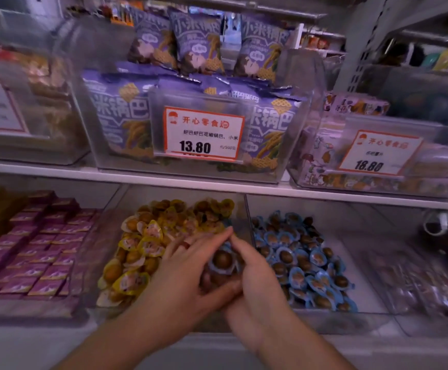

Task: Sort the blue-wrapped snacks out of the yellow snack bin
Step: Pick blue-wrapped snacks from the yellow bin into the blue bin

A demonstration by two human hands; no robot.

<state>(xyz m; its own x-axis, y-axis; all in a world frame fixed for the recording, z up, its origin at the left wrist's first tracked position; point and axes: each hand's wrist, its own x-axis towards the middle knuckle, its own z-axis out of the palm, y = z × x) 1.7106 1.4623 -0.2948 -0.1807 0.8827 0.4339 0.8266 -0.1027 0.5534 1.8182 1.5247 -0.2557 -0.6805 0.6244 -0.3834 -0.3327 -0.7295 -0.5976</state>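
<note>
Between the two hands, over the right edge of the yellow snack bin [137, 252], sits a small clutch of blue-wrapped snacks [221, 260]. Left hand [188, 273] and right hand [255, 279] are together, fingers curled round the clutch; how many pieces, cannot tell.

Judgement: keep both hands cupped underneath so nothing drops back among the yellow wrappers, carry right over the divider [247, 217], release low into the blue snack bin [305, 263]. Then rake the yellow heap for buried blue.

Lower shelf: purple boxes [38, 252] at left. Upper shelf [164, 180]: clear bin of purple bags [126, 116], price tag [204, 133] reading 13.80.
</note>
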